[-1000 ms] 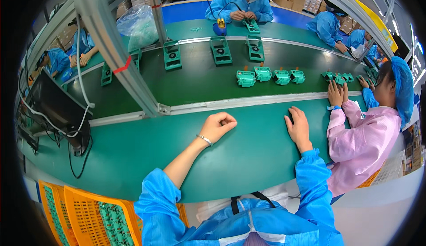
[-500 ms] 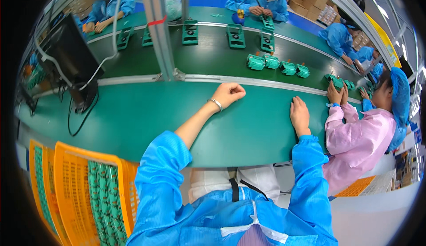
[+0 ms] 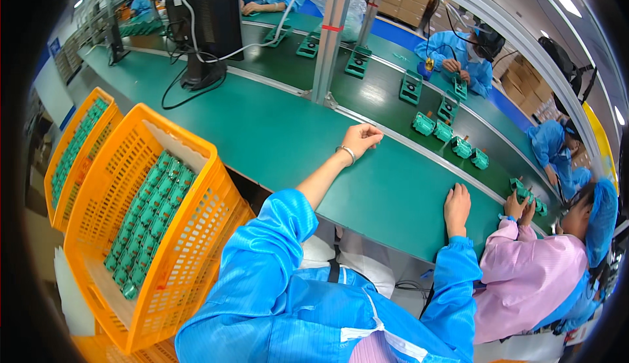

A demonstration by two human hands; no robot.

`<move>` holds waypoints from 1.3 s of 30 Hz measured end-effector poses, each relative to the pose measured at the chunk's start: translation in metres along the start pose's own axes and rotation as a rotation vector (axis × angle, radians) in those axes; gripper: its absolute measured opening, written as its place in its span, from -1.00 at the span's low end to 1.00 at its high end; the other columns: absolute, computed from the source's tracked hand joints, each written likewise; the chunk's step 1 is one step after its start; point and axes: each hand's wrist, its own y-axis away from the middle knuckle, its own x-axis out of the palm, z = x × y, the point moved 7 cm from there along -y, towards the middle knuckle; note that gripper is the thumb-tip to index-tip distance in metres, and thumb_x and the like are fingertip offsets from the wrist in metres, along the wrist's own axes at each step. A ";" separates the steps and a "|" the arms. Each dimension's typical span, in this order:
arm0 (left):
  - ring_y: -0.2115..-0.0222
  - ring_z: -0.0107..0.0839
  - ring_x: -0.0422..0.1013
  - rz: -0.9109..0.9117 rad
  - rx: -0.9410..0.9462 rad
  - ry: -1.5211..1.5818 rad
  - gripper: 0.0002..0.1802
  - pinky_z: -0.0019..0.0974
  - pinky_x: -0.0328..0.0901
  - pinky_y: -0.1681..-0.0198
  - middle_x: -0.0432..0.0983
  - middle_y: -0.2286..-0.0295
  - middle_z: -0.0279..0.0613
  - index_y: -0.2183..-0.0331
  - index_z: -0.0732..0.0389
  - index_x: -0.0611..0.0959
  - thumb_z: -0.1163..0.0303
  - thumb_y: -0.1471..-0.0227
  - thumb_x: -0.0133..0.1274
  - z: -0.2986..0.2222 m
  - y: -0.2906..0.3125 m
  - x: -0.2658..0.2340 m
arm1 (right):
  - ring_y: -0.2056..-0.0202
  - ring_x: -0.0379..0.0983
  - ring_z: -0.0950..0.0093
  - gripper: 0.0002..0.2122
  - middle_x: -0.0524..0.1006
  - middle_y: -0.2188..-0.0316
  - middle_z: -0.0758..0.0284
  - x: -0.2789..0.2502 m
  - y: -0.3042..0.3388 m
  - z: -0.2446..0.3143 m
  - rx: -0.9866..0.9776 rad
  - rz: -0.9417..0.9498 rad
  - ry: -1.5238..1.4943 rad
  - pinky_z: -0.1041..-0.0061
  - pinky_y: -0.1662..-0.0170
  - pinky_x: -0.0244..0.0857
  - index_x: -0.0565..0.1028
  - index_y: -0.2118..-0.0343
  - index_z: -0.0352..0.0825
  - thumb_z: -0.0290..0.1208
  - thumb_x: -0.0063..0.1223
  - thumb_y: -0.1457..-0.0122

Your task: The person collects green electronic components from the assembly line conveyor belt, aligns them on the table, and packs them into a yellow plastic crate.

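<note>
My left hand (image 3: pixel 362 141) rests on the green tabletop (image 3: pixel 275 124) near the metal rail, its fingers curled together and nothing visible in them. A metal bracelet (image 3: pixel 347 155) circles that wrist. Farther right, my right hand (image 3: pixel 457 209) lies palm down on the same surface with its fingers stretched out, holding nothing. Beyond the rail, several green housings (image 3: pixel 443 131) stand in a row on the dark green belt (image 3: pixel 383 111). Both hands are apart from them.
An orange crate (image 3: pixel 190 232) of green housings (image 3: pixel 151 219) stands at left beside a second orange crate (image 3: pixel 111 124). A monitor (image 3: pixel 206 22) with loose cables sits at the table's far left. A metal post (image 3: pixel 325 55) rises by the rail. A co-worker in pink (image 3: pixel 531 271) handles housings at right.
The view has swung left and tilted, bringing more of the orange crates and monitor into sight. Both my hands keep their places and poses on the tabletop.
</note>
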 end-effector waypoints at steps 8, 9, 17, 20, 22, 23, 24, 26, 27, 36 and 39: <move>0.46 -0.59 0.50 -0.083 0.033 -0.101 -0.85 -0.48 0.41 0.35 0.63 0.43 -0.35 0.28 0.24 0.72 0.37 -0.13 0.28 -0.010 0.018 0.006 | -0.14 0.41 0.08 -0.65 0.48 -0.12 0.00 0.009 -0.001 -0.018 0.019 -0.026 0.014 0.12 -0.20 0.26 0.49 -0.08 -0.40 -0.30 0.01 -0.34; 0.46 -0.59 0.50 -0.085 0.023 -0.121 -0.85 -0.48 0.42 0.35 0.64 0.43 -0.34 0.28 0.24 0.72 0.37 -0.14 0.28 -0.010 0.021 0.006 | -0.14 0.42 0.08 -0.65 0.49 -0.12 0.00 0.009 -0.001 -0.019 0.026 -0.026 0.020 0.13 -0.19 0.27 0.49 -0.08 -0.39 -0.30 0.01 -0.34; 0.46 -0.58 0.50 -0.100 0.030 -0.193 -0.84 -0.47 0.42 0.37 0.64 0.43 -0.33 0.28 0.25 0.72 0.37 -0.13 0.28 -0.021 0.041 0.003 | -0.10 0.43 0.08 -0.66 0.51 -0.08 0.03 0.006 -0.002 -0.014 -0.016 -0.039 -0.023 0.12 -0.15 0.29 0.50 -0.06 -0.38 -0.30 0.02 -0.33; 0.45 -0.57 0.51 -0.105 0.027 -0.193 -0.84 -0.46 0.43 0.36 0.64 0.42 -0.31 0.28 0.27 0.71 0.38 -0.13 0.27 -0.021 0.049 0.008 | -0.07 0.46 0.08 -0.67 0.51 -0.08 0.04 0.006 0.002 -0.020 -0.007 -0.036 -0.011 0.12 -0.12 0.32 0.51 -0.05 -0.38 -0.30 0.01 -0.33; 0.44 -0.56 0.51 -0.104 0.031 -0.171 -0.84 -0.46 0.43 0.36 0.64 0.42 -0.29 0.28 0.28 0.71 0.39 -0.13 0.27 -0.022 0.052 0.009 | -0.06 0.46 0.09 -0.67 0.51 -0.08 0.05 0.007 0.002 -0.023 -0.006 -0.024 -0.016 0.12 -0.12 0.33 0.50 -0.05 -0.38 -0.30 0.01 -0.33; 0.43 -0.56 0.52 -0.076 0.044 -0.166 -0.84 -0.44 0.44 0.36 0.64 0.41 -0.28 0.28 0.29 0.71 0.40 -0.13 0.27 -0.022 0.050 0.014 | -0.05 0.47 0.09 -0.67 0.51 -0.08 0.05 0.004 0.002 -0.028 0.022 -0.017 -0.005 0.13 -0.11 0.33 0.50 -0.05 -0.38 -0.30 0.01 -0.33; 0.42 -0.55 0.52 -0.045 0.057 -0.161 -0.84 -0.43 0.45 0.35 0.64 0.41 -0.27 0.28 0.30 0.71 0.41 -0.13 0.26 -0.022 0.050 0.016 | 0.01 0.50 0.06 -0.70 0.54 -0.02 0.04 -0.001 0.003 -0.025 -0.020 -0.083 -0.010 0.12 -0.05 0.37 0.52 0.00 -0.39 -0.32 0.03 -0.31; 0.42 -0.55 0.52 -0.054 0.062 -0.169 -0.84 -0.42 0.46 0.34 0.64 0.40 -0.26 0.28 0.30 0.71 0.42 -0.13 0.26 -0.020 0.054 0.009 | 0.04 0.50 0.04 -0.72 0.55 0.02 0.03 0.002 0.001 -0.019 -0.030 -0.060 -0.013 0.11 -0.01 0.39 0.53 0.04 -0.39 -0.33 0.04 -0.29; 0.41 -0.54 0.52 -0.045 0.059 -0.178 -0.85 -0.41 0.47 0.33 0.64 0.40 -0.25 0.28 0.30 0.71 0.42 -0.13 0.26 -0.017 0.055 0.014 | 0.08 0.51 0.03 -0.73 0.56 0.06 0.03 0.002 0.004 -0.024 -0.021 -0.034 -0.011 0.11 0.02 0.40 0.54 0.07 -0.40 -0.34 0.04 -0.28; 0.45 -0.59 0.50 -0.016 0.061 -0.230 -0.83 -0.47 0.40 0.37 0.65 0.42 -0.34 0.26 0.24 0.73 0.37 -0.13 0.28 -0.022 0.055 0.003 | 0.10 0.52 0.02 -0.75 0.57 0.12 0.04 -0.008 0.001 -0.013 -0.030 -0.131 -0.044 0.10 0.04 0.41 0.56 0.09 -0.37 -0.35 0.07 -0.25; 0.45 -0.58 0.50 -0.015 0.044 -0.261 -0.84 -0.47 0.41 0.37 0.65 0.41 -0.33 0.26 0.24 0.73 0.39 -0.12 0.27 -0.026 0.059 0.006 | 0.00 0.50 0.06 -0.72 0.56 0.00 0.05 -0.007 0.003 -0.011 -0.001 -0.078 -0.041 0.12 -0.07 0.37 0.54 0.04 -0.36 -0.33 0.04 -0.28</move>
